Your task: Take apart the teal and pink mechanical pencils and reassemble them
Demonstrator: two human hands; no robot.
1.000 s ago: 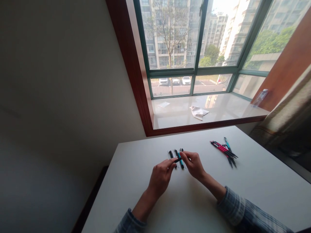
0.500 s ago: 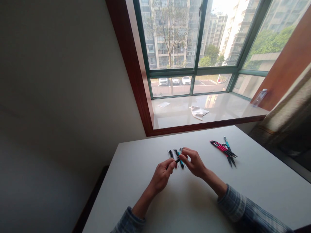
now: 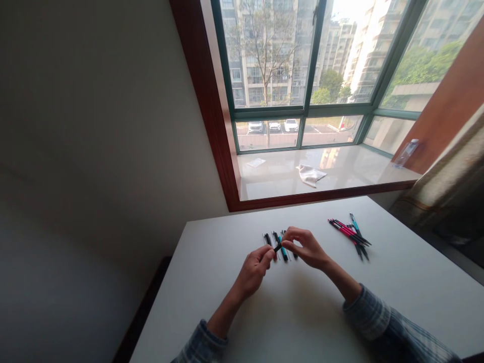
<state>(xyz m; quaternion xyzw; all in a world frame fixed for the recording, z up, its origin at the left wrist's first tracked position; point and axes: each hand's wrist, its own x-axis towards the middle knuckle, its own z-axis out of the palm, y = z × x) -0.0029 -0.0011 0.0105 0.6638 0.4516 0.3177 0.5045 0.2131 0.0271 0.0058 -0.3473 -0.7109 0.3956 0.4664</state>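
Note:
Above the white table (image 3: pixel 212 302), both hands meet at a short black pen part (image 3: pixel 278 248). My left hand (image 3: pixel 252 272) is closed round its lower left end. At the upper right end, the thumb and fingers of my right hand (image 3: pixel 305 248) pinch it; the fingers partly hide that tip. Just beyond the hands lies a row of pen pieces, among them black barrels, thin silvery refills and a turquoise and black barrel (image 3: pixel 285 256). My hands cover part of this row.
Off to the right, several pink, black and turquoise pens (image 3: pixel 350 233) lie in a crossed pile. On the window sill beyond are a white cloth (image 3: pixel 311 176), a piece of paper (image 3: pixel 256 163) and a clear bottle (image 3: pixel 407 153). A wall stands on the left.
My right hand has shifted slightly, and its fingers look straighter around the pen part's end. A little more of the black part shows between the hands. The view has moved very slightly.

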